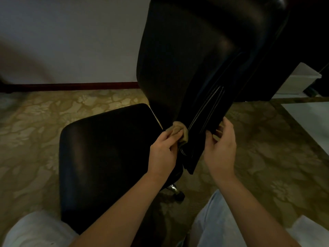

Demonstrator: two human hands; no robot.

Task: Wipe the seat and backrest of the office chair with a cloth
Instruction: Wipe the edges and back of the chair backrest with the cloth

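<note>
A black office chair stands in front of me, its seat (99,157) at the lower left and its tall backrest (187,56) rising at the centre right. My left hand (162,154) grips a bunched tan cloth (178,131) against the lower edge of the backrest, where it meets the seat. My right hand (221,148) holds the other side of the backrest's lower part, thumb at the front and fingers curled round its edge. White stitching lines run down the backrest between the two hands.
Patterned beige carpet (267,157) surrounds the chair. A white wall with a dark red skirting board (71,86) runs behind. A white box (300,81) and dark furniture stand at the right. The chair's chrome base (173,188) shows below the seat. My knees are at the bottom.
</note>
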